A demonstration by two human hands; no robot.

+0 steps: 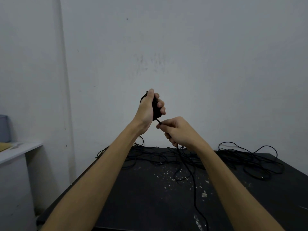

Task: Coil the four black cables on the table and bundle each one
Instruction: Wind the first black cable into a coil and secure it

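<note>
Head view. The left hand (148,108) is raised above the far edge of the worktop (150,205), its grip clenched around a small coil of black cable (156,107): the thumb lies up the near side of the coil, the curled fingers wrap its right side, and a loop of the coil shows past the thumb at upper left. From the bottom of the coil a short length of the same cable runs down and right to the right hand (179,131), which sits just below and to the right of the left hand. The right grip pinches this length between thumb and forefinger, close under the coil; the other fingers are curled in. Below the right hand the cable's free run (194,185) hangs to the worktop, crosses its surface and leaves at the near edge.

The loose black cables (250,160) lie uncoiled in tangled loops along the far edge of the dark worktop, from the far left corner to the far right corner; how many there are cannot be told. Pale flecks (173,178) are scattered over the middle of the worktop. A grey wall (183,55) stands behind, and a white shelf (18,151) lies beyond the left edge.
</note>
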